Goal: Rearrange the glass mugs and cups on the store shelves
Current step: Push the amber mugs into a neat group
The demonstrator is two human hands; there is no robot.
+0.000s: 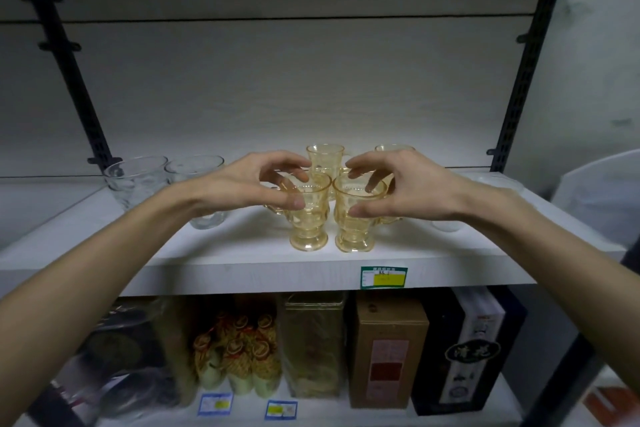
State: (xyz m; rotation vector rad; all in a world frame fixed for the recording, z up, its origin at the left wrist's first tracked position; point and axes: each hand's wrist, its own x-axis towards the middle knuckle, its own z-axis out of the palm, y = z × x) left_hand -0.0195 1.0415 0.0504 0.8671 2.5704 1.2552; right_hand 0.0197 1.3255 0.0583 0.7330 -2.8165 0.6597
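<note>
Your left hand (pixel 242 184) curls over the front-left amber glass mug (pixel 308 215), thumb pressed on its near wall and fingers (pixel 294 168) arched over the rim, holding it. Your right hand (pixel 401 184) holds the front-right amber mug (pixel 355 218) the same way, thumb against the near side and fingers hooked over the rim. Both mugs are ribbed, footed pressed glass with small side handles, and they stand upright, just beside each other near the front edge of the white wood-grain shelf (pixel 225 263). Behind the front-left mug stands a third amber mug (pixel 325 159); a fourth (pixel 394 149) shows past your right hand. Left of that mug, well apart, sit smooth clear glass cups (pixel 136 178). A green-and-yellow price label (pixel 383 277) is stuck on the shelf edge below the front-right mug.
</note>
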